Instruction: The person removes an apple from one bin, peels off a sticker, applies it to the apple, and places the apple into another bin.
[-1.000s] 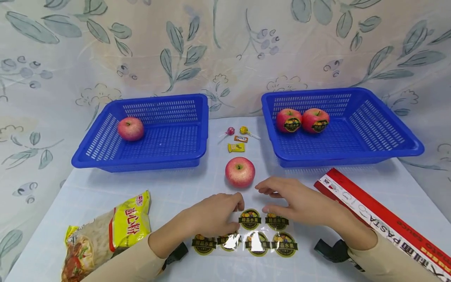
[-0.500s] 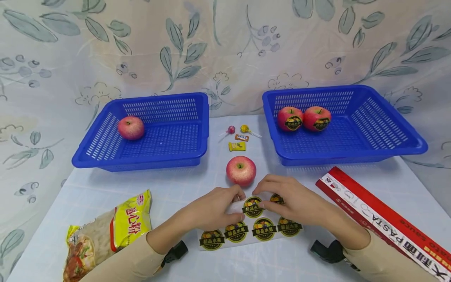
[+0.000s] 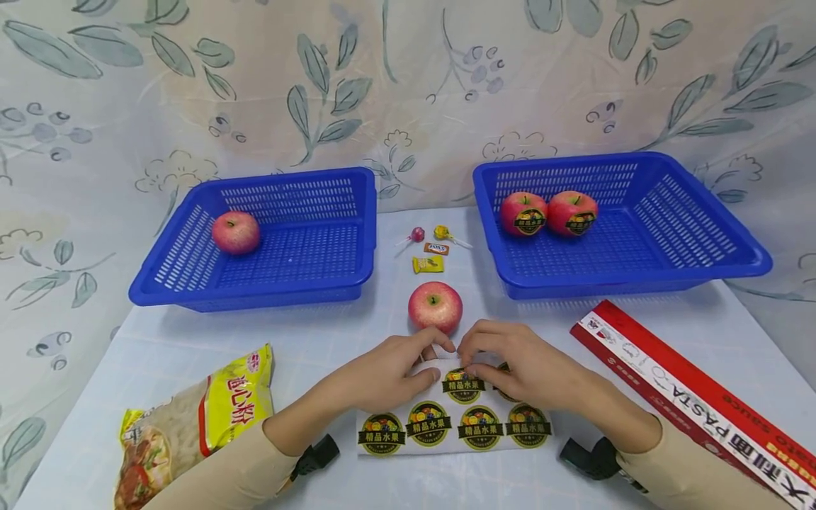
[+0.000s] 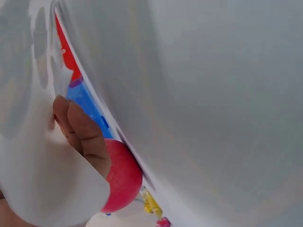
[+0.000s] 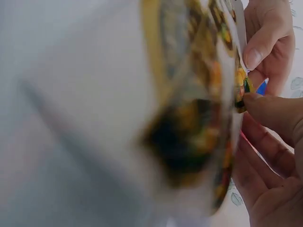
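A white sheet (image 3: 503, 446) of round black-and-gold fruit stickers has its far edge raised off the table. My left hand (image 3: 392, 375) grips its left part, thumb on top and fingers (image 4: 87, 132) behind it in the left wrist view. At the upper edge, my right hand (image 3: 532, 361) pinches a sticker (image 3: 464, 384) between thumb and fingers. In the right wrist view the right thumb (image 5: 274, 111) presses on that sticker's edge (image 5: 242, 90). Just beyond both hands sits a bare red apple (image 3: 435, 309).
A blue basket (image 3: 255, 294) at the back left holds one plain apple (image 3: 236, 232). Two stickered apples (image 3: 572, 212) lie in the right basket (image 3: 625, 283). Candies (image 3: 428, 264) lie between them. A noodle bag (image 3: 197, 425) is left, a red pasta box (image 3: 695, 404) right.
Both hands have lifted the sticker sheet's far edge and tilted it up. The right hand has moved in from the right to pinch a sticker at the top. The apples stay put.
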{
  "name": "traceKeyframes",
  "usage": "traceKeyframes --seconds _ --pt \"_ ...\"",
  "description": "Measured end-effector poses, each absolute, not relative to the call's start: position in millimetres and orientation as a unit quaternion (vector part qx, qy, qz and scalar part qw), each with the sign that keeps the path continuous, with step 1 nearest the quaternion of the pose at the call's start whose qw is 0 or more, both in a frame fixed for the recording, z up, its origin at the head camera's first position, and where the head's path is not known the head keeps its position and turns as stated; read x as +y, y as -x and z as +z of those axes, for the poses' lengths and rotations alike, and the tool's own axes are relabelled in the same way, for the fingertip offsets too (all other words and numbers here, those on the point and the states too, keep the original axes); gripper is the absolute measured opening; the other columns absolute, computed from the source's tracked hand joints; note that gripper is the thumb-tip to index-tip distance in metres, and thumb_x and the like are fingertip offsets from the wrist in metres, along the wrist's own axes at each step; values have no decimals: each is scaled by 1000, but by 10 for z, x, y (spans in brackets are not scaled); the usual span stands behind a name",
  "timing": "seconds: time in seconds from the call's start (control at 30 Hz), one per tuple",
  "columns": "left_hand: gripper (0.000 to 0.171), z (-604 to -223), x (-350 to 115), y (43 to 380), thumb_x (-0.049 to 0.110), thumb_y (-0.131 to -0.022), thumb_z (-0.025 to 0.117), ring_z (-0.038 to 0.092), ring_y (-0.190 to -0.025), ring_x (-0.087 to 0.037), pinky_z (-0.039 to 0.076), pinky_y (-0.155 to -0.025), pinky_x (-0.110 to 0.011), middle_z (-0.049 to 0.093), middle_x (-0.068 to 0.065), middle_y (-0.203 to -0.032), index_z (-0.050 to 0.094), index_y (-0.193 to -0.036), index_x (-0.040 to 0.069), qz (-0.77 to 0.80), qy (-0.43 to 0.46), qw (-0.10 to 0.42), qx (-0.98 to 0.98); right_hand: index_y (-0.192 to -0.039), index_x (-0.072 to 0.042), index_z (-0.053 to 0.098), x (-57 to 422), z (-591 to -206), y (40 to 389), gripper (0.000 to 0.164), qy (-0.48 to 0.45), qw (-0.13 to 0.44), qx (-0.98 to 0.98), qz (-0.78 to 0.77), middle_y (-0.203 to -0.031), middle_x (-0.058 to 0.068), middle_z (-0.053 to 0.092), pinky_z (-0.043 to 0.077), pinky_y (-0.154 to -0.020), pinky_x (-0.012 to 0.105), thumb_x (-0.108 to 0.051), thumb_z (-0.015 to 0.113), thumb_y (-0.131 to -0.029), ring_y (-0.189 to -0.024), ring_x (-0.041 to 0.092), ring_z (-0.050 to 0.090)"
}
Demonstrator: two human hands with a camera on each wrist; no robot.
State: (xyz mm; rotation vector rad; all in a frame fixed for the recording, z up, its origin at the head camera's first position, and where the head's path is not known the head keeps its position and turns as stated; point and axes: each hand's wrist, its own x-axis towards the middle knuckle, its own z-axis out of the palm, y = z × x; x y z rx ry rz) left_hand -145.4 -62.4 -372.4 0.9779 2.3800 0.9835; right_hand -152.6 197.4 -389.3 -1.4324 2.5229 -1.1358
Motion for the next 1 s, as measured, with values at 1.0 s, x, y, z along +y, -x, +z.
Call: traceKeyframes --seconds 1.0 --pt "20 -3729 -747 1342 33 -97 72 60 -102 -11 51 -94 -30 65 8 -106 69 -108 16 265 -337 137 893 -103 -22 65 2015 -3705 1561 11 429 66 809 -397 -95 -12 68 59 -77 26 -11 64 -102 -84 7 69"
